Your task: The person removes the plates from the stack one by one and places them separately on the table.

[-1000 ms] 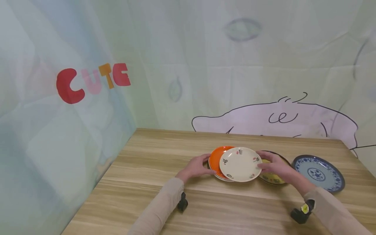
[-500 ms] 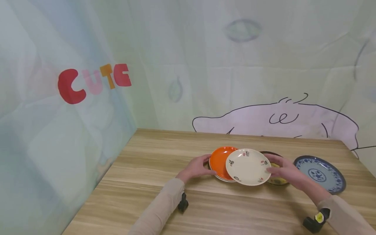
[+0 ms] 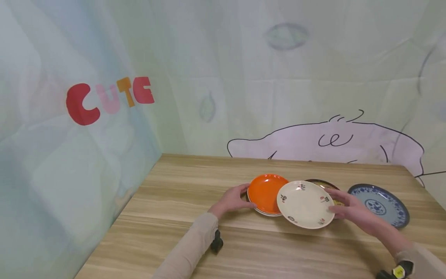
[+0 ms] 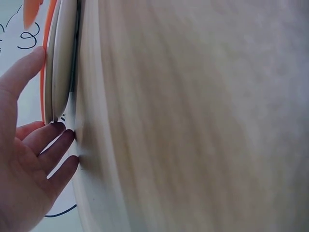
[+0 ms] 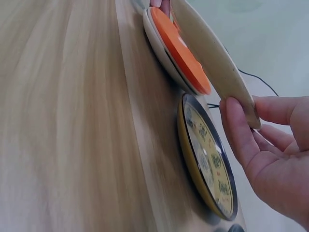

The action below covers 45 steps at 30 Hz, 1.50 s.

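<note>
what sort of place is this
Probably an indoor staged tabletop set, rather than a working kitchen: creased, cloth-like backdrops with CUTE lettering stand beside and behind a wood-grain table holding several plates.

With twelve o'clock pointing away from the person, a stack of plates rests on the worktop, the left grip around its edge at nine. The right grip holds a raised plate by its edge at three. That plate is above the worktop, about four o'clock from the stack, overlapping its edge in the head view; whether they touch is unclear. Beneath the raised plate, toward one o'clock, a partly hidden plate lies on the worktop. Just beside it, around three, lies an outermost plate. A backdrop stands at twelve.
</note>
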### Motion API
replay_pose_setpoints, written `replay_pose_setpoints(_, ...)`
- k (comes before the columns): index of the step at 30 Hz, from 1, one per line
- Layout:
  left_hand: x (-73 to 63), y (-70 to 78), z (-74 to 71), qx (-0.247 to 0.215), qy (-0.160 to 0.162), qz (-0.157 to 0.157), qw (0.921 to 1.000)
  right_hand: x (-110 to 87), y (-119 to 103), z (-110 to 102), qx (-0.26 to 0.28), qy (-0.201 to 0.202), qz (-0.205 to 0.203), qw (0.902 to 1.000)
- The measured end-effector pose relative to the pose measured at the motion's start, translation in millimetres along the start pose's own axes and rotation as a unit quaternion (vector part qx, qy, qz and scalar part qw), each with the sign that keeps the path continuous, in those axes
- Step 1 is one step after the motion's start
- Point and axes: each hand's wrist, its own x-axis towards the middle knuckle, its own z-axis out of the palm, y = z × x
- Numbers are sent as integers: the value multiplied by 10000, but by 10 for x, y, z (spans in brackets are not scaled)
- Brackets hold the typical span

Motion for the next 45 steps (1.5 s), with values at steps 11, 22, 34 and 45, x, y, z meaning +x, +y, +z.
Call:
replay_pose_setpoints(11, -18, 24, -5, -43, -21, 23, 10000, -261, 116, -160, -207, -93, -7, 9997)
replay_pose_setpoints(22, -31, 40, -13, -66, -1, -67, 10000, -399, 291, -279, -221, -206, 24, 9995)
replay_pose_setpoints(34, -40, 34, -5, -122, 4, -119, 9999, -549, 507, -386, 91, -701, -51, 9975)
replay_pose_setpoints(45, -28, 16, -8, -106, 23, -133, 9999, -647, 629, -415, -119, -1040, 39, 9945)
